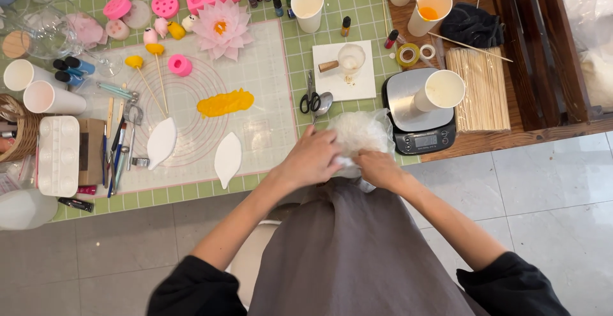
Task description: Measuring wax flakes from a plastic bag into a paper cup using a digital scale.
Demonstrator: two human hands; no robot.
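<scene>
Both hands are on the crinkly clear plastic bag (pixel 361 134) at the table's near edge, just left of the kitchen scale (pixel 418 121): left hand (pixel 313 158) cupped closed over it, right hand (pixel 381 169) pinching its lower edge. On the silicone mat (pixel 268 86), two white leaf shapes (pixel 227 156) and a yellow smear (pixel 225 103) already lie finished; the bag's contents aren't out yet.

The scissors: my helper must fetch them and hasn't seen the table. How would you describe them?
Start at the grey kitchen scale on the table's near edge. Just left of it, the scissors lie on the green grid mat, beside a metal spoon. Only they have black loop handles.

Left hand (pixel 313 158), right hand (pixel 378 168) together, clenched.
</scene>
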